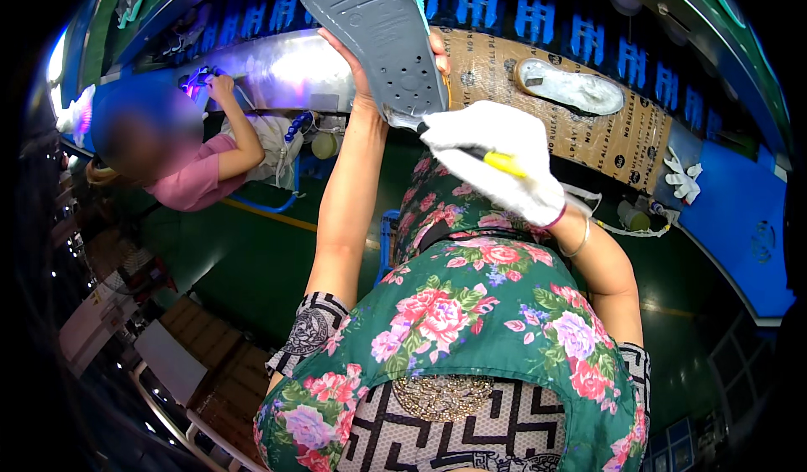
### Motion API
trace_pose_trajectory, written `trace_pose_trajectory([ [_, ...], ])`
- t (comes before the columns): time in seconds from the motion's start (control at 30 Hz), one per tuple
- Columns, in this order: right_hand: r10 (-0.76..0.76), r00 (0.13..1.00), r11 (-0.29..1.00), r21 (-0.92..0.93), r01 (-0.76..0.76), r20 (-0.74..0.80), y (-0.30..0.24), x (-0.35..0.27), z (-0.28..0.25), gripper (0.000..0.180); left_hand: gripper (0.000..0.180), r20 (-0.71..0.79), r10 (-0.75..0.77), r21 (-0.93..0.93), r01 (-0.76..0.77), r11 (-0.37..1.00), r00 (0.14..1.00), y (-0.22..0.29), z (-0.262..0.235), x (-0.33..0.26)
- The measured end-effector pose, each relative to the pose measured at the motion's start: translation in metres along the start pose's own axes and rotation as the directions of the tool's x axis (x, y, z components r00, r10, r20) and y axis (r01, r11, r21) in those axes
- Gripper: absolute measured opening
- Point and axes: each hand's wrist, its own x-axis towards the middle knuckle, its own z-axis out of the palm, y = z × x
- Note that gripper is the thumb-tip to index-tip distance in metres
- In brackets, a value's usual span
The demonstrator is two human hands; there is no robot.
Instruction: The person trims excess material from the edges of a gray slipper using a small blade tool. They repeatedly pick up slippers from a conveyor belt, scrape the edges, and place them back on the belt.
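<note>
Tool meets grey sole at the top of the frame

The sole [370, 35] is at the top centre of the frame, grey with turquoise along its edge, tilted, its lower end towards the middle. Small holes dot that end, and grooves run across the upper part. Faint moulded marks sit between them, too small to read. The bare left hand [361, 89] grips it, with fingers showing at both side edges. The right hand [496, 157], in a white glove, is closed around a tool [504, 163] with a dark and yellow handle; its tip is at the sole's lower left corner.

Right of the sole, a brown sheet [622, 148] covers the bench, printed all over with repeated dark lettering and round badges. A pale shoe [580, 89] lies on it at the upper right. A spare glove [683, 176] is just beside the sheet's right end, near a blue panel [744, 220] bearing a faint emblem.

A pale bucket [324, 144] stands at the upper left and a tub [632, 216] at the right, below the bench; what either holds cannot be made out. Brown cartons [223, 379] are stacked at the lower left. A co-worker [197, 165] in pink sits at the upper left.
</note>
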Motion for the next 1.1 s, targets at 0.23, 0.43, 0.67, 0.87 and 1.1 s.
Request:
trace_pose_trajectory([
  [0.23, -0.09, 0.994, 0.985, -0.142, 0.099, 0.069, 0.004, 0.002, 0.0, 0.021, 0.129, 0.042, -0.13, 0.007, 0.13, 0.992, 0.991, 0.004, -0.001, 0.005],
  [0.43, -0.06, 0.993, 0.995, -0.074, 0.068, 0.098, -0.007, 0.007, -0.024, 0.02, 0.123, -0.051, -0.345, 0.072, 0.348, 0.935, 0.937, 0.005, 0.003, -0.001],
  [0.67, -0.238, 0.936, 0.916, -0.26, 0.306, 0.26, 0.004, -0.001, -0.007, 0.03, 0.108, -0.186, -0.488, 0.327, 0.522, 0.788, 0.853, 0.009, 0.025, 0.008],
  [0.87, -0.125, 0.97, 0.962, -0.212, 0.169, 0.208, 0.001, 0.003, -0.013, 0.019, 0.086, -0.352, -0.491, 0.46, 0.604, 0.65, 0.797, 0.009, 0.014, 0.01],
  [1.1, -0.029, 0.96, 0.973, -0.213, 0.091, 0.278, 0.009, 0.01, -0.022, 0.025, 0.085, -0.505, -0.542, 0.609, 0.722, 0.328, 0.672, 0.01, 0.023, 0.02],
])
